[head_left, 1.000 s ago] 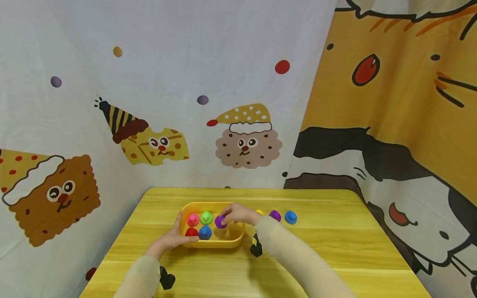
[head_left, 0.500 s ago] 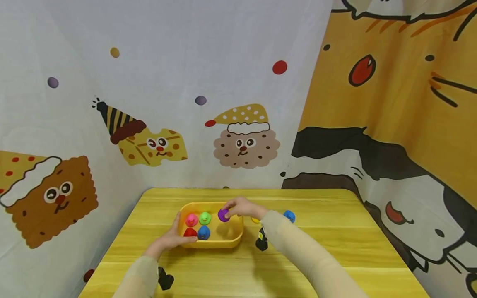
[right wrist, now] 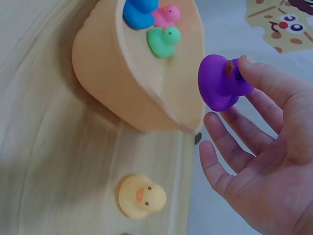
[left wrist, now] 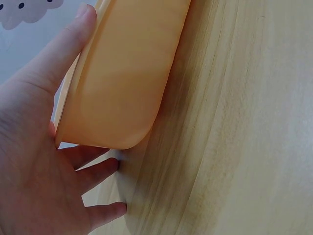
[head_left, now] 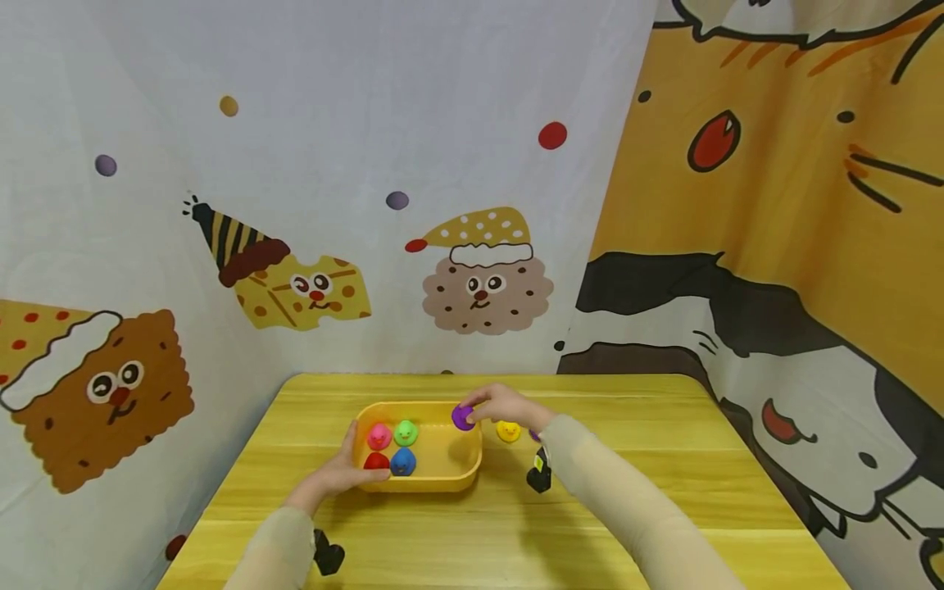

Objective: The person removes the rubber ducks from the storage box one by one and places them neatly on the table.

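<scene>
A purple rubber duck (head_left: 462, 418) is pinched between the thumb and fingers of my right hand (head_left: 507, 405), over the right back rim of a yellow plastic tub (head_left: 420, 485). In the right wrist view this duck (right wrist: 215, 83) hangs beside the tub's edge, its beak near my thumb. My left hand (head_left: 335, 474) holds the tub's left end, thumb over the front rim and fingers spread along the end wall. Inside the tub's left half sit a pink duck (head_left: 379, 437), a green duck (head_left: 406, 433), a red duck (head_left: 376, 461) partly behind my thumb, and a blue duck (head_left: 403, 462).
A yellow duck (head_left: 509, 431) stands on the wooden table (head_left: 413, 549) just right of the tub. Beside it another purple duck (head_left: 534, 435) is mostly hidden by my right sleeve (head_left: 612, 500). A cartoon-printed cloth (head_left: 332, 123) hangs behind the table.
My right hand has lifted the purple duck from inside the tub and carried it right and back to the rim. The yellow duck has come into fuller view; my left hand stays put.
</scene>
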Demonstrator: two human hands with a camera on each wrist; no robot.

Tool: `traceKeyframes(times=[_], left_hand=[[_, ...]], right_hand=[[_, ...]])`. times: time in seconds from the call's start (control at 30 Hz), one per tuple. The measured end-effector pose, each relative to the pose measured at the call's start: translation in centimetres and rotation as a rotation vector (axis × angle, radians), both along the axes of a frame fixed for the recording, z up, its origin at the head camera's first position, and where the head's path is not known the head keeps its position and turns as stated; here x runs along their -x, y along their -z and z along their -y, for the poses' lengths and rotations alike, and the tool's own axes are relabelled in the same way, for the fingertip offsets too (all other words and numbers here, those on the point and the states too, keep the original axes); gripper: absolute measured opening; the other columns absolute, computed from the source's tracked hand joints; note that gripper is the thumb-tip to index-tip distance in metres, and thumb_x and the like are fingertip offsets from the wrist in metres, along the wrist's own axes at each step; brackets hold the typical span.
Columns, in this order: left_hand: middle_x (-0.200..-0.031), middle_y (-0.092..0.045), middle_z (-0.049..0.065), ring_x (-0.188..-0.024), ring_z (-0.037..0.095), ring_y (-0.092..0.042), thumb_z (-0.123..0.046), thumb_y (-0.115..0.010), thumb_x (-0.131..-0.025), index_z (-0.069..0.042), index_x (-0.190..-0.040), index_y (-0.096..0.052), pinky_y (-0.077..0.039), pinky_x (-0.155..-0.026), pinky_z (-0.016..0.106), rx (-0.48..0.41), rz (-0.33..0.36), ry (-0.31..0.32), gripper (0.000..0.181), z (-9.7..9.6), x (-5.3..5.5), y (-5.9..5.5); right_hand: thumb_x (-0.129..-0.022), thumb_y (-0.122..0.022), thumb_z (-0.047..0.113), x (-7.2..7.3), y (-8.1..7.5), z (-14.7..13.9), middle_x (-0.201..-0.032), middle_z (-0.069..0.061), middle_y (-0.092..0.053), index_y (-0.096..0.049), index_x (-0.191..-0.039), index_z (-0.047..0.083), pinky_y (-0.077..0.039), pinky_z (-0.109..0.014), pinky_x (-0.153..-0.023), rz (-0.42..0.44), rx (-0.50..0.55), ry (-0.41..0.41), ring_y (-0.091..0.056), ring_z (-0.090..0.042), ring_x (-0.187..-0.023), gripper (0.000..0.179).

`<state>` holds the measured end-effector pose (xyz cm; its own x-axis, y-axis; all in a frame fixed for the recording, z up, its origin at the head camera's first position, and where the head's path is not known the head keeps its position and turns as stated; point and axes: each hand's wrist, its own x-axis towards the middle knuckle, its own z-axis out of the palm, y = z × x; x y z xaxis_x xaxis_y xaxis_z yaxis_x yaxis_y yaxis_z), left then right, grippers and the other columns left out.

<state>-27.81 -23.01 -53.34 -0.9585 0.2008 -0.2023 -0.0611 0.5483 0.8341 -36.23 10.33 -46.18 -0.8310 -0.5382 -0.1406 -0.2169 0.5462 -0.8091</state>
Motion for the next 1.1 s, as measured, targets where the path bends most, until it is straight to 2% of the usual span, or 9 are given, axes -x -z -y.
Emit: traceKeyframes(times=[0.23, 0.5, 0.67, 0.8, 0.93, 1.1], left_hand=[[-0.154, 0.0, 0.036, -0.136, 0.057, -0.013, -0.044, -0.079, -0.077, -0.001, -0.151, 0.016, -0.011, -0.108, 0.068, 0.024, 0.0, -0.011, 0.128, -0.3, -0.6, -0.4], [-0.155, 0.001, 0.034, -0.137, 0.055, -0.012, -0.039, -0.079, -0.079, -0.003, -0.151, 0.017, -0.013, -0.108, 0.067, 0.034, 0.021, -0.018, 0.125, -0.1, -0.3, -0.2], [-0.155, 0.001, 0.035, -0.137, 0.055, -0.012, -0.038, -0.079, -0.079, -0.002, -0.151, 0.017, -0.013, -0.109, 0.066, 0.04, 0.015, -0.015, 0.125, -0.1, -0.4, -0.3], [-0.154, 0.001, 0.036, -0.136, 0.057, -0.012, -0.04, -0.079, -0.079, -0.002, -0.151, 0.017, -0.012, -0.107, 0.068, 0.042, 0.011, -0.01, 0.126, -0.2, -0.5, -0.4], [-0.152, 0.002, 0.039, -0.134, 0.06, -0.011, -0.043, -0.078, -0.079, -0.001, -0.15, 0.018, -0.009, -0.106, 0.069, 0.019, -0.026, 0.015, 0.127, -0.2, -0.6, -0.2], [-0.152, 0.004, 0.039, -0.135, 0.059, -0.009, -0.045, -0.08, -0.076, -0.001, -0.149, 0.02, -0.007, -0.108, 0.067, -0.003, -0.031, 0.026, 0.132, -0.1, -0.4, -0.1]], right_hand=[[-0.089, -0.07, 0.017, -0.3, -0.6, -2.0, -0.127, -0.008, -0.062, -0.069, -0.119, 0.009, -0.046, -0.056, -0.091, 0.009, 0.021, 0.021, -0.061, -0.018, -0.101, 0.031], [-0.089, -0.069, 0.016, -0.1, -0.1, -5.4, -0.123, -0.009, -0.063, -0.068, -0.119, 0.006, -0.051, -0.045, -0.084, 0.004, 0.021, 0.059, -0.059, -0.02, -0.105, 0.032], [-0.09, -0.068, 0.016, -0.2, -0.1, -7.4, -0.117, -0.01, -0.065, -0.066, -0.12, 0.002, -0.05, -0.048, -0.088, -0.004, 0.036, 0.061, -0.061, -0.023, -0.103, 0.033], [-0.09, -0.068, 0.016, -0.4, -0.1, -9.0, -0.115, -0.011, -0.066, -0.065, -0.121, 0.0, -0.048, -0.053, -0.09, 0.033, 0.051, 0.083, -0.063, -0.022, -0.099, 0.034], [-0.09, -0.068, 0.015, -0.6, -0.3, -10.1, -0.117, -0.01, -0.065, -0.067, -0.119, 0.002, -0.049, -0.052, -0.088, 0.04, 0.044, 0.127, -0.062, -0.022, -0.101, 0.032], [-0.088, -0.071, 0.018, -0.8, -0.7, -11.2, -0.119, -0.009, -0.064, -0.069, -0.116, 0.006, -0.051, -0.048, -0.085, 0.018, 0.015, 0.177, -0.06, -0.022, -0.102, 0.031]])
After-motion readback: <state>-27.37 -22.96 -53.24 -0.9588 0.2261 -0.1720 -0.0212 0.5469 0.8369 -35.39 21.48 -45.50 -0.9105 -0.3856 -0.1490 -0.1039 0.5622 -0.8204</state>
